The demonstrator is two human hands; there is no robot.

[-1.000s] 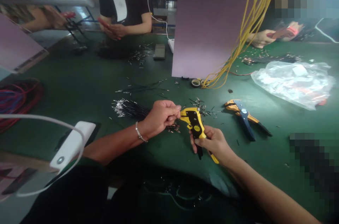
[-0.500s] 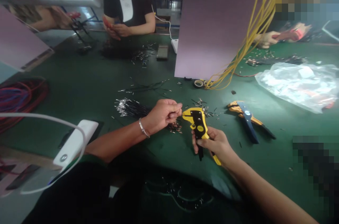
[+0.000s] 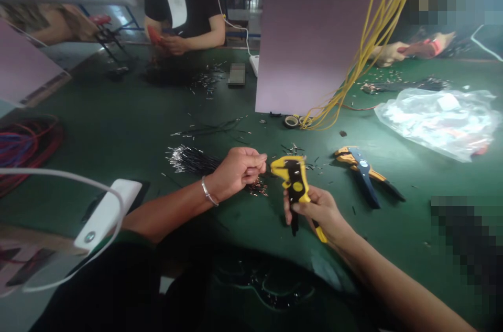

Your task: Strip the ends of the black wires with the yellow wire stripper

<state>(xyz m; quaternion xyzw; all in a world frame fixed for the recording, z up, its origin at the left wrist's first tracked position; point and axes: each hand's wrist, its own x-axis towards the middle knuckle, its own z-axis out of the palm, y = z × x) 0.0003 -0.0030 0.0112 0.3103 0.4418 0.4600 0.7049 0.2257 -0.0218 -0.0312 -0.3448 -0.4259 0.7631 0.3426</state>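
Wire stripper, yellow and black, is in the right hand, held up just above the table, nose pointing away from the person. Right fingers are wrapped around the tool's handles, so clearly grasping it. Left hand is just beside the stripper's nose, not touching it, with a metal bracelet on the wrist. Left fingers are clenched into a pinch; anything in them is too thin to make out.

Bundle of black wires with bare shiny ends lies on the table behind the left hand. Small cut bits and terminals are scattered under the hand and around the stripper. Second stripper, blue and orange, lies on the table to the right. Further right is a clear plastic bag. Yellow cables hang down by a mauve panel, with a tape roll at its foot. Red and blue cable coil sits at far left, near a white device with a white cord. Across the table, a co-worker's hands hold a red-handled tool.
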